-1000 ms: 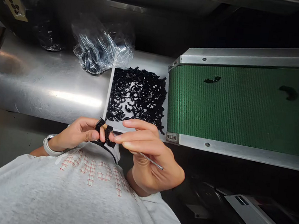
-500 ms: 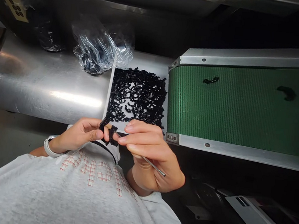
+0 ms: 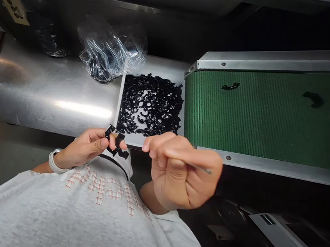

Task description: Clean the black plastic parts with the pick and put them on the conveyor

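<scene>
As the left hand (image 3: 88,147) pinches a black part (image 3: 118,142), the right hand (image 3: 184,174) holds a thin metal rod (image 3: 203,168) apart from it

Where the lower middle of the frame shows both hands, the left grip has thumb and fingers pressed on the angular black part, a finger passing between its dark arms. One piece or two: cannot tell. Part held in the air, seen against the lower left corner of a white tray (image 3: 139,139) and the space below it. Right grip: fingers curled tight round the rod, one end visible at the right edge of the fist, the other not discernible. Hands not touching.

Tray, centre of frame: a loose layer of curved black pieces (image 3: 167,104), white showing through the gaps. A clear plastic bag (image 3: 110,57) with dark contents sits at the tray's upper left corner. Left of the tray: shiny metal table (image 3: 53,88). Right side of frame: green conveyor belt (image 3: 257,117), a small dark piece (image 3: 230,86) lying on it; farther right a dark curved shape (image 3: 313,99), too blurred to identify. White wristband (image 3: 53,161) on left wrist.
</scene>
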`<state>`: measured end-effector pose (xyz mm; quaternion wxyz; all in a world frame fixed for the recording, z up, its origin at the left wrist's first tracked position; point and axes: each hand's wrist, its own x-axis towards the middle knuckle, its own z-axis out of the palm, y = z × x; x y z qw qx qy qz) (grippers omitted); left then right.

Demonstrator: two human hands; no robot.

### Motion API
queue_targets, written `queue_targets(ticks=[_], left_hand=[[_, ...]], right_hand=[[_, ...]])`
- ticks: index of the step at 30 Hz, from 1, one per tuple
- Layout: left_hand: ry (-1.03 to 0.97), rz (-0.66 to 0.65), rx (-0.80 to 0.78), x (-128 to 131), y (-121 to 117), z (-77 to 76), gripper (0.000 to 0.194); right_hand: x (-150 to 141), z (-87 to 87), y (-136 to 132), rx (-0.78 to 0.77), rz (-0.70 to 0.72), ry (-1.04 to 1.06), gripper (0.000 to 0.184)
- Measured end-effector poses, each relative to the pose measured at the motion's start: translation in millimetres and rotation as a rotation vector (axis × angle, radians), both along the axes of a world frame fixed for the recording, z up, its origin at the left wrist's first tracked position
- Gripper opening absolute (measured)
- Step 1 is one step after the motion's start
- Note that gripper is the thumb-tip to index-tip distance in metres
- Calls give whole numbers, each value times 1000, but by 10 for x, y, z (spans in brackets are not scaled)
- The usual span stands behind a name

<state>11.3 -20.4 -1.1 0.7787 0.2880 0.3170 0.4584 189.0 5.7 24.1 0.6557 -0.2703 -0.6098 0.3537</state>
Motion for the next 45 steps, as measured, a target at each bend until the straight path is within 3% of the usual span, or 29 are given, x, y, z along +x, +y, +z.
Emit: queue_targets(ticks=[3, 6, 14, 21, 31, 35, 45], left_hand=[[-68, -58, 19, -4, -1, 14, 38], [-78, -83, 21, -16, -2, 7, 37], [-66, -201, 74, -43, 9, -47, 41], [-22, -327, 164, -85, 23, -97, 39], [-26, -284, 192, -79, 20, -130, 37], [-100, -277, 197, -69, 29, -127, 32], [-221, -267, 80, -35, 24, -93, 32]], right_hand=[[-4, -69, 16, -300, 172, -56, 18], [10, -95, 35, -495, 397, -162, 30], [-11, -33, 194, -669, 732, -59, 32], [-33, -30, 163, -795, 631, 23, 31], [-8, -90, 173, -878, 812, 116, 26], [-7, -115, 149, -860, 742, 154, 26], [-17, -61, 102, -881, 758, 143, 28]])
